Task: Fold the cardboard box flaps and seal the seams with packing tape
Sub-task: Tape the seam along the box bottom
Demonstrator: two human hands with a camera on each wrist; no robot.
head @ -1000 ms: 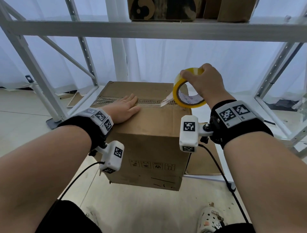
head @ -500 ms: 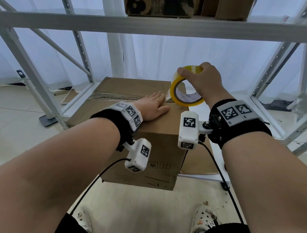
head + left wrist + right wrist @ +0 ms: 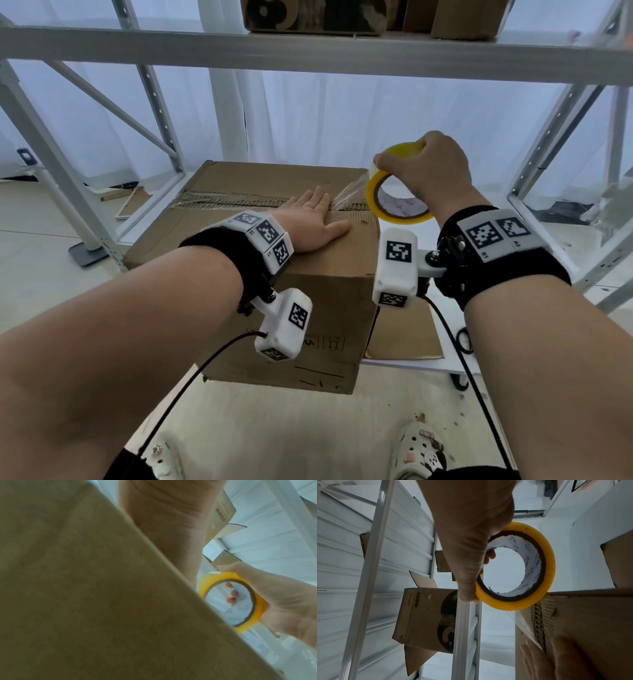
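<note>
- Our left hand (image 3: 317,222) lies flat, fingers (image 3: 322,200) straight, pressing the laid tape onto the seam of the cardboard box (image 3: 274,274)
- Our right hand (image 3: 431,174) grasps the yellow tape roll (image 3: 394,202) just beyond those fingertips, past the box's edge
- A clear strip (image 3: 349,195) runs taut from roll to fingertips
- We judge it best to keep the strip centred on the seam, pull it over the edge, then smooth down

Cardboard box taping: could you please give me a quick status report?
Left hand flat on cardboard box, pressing the taped seam. Right hand grips tape roll, strip stretched to the seam. Right end of seam untaped. Nothing in the way.
</note>
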